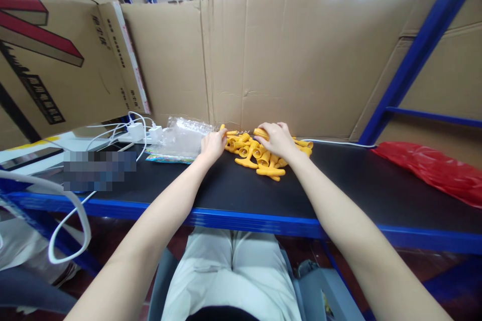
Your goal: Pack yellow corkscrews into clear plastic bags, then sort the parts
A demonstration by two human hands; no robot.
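A pile of yellow moulded plastic pieces (263, 156) lies on the black tabletop in front of me; some are ribbed, some have hollow round ends, some are long and rounded. At its left edge, my left hand (213, 145) is closed, its fingertips around a small yellow piece (222, 127) that sticks up above them. Over the pile's back right part reaches my right hand (277, 139), curled with thumb and fingers around a ribbed yellow piece (261, 134). My right palm and fingers hide part of the pile.
Left of my left hand lies a clear plastic bag (183, 135) over a colourful packet (171, 158). White chargers (135, 131) and cables stand farther left, near a phone (32, 158). A red plastic bag (425, 168) is at the right. Cardboard (301, 60) walls the back.
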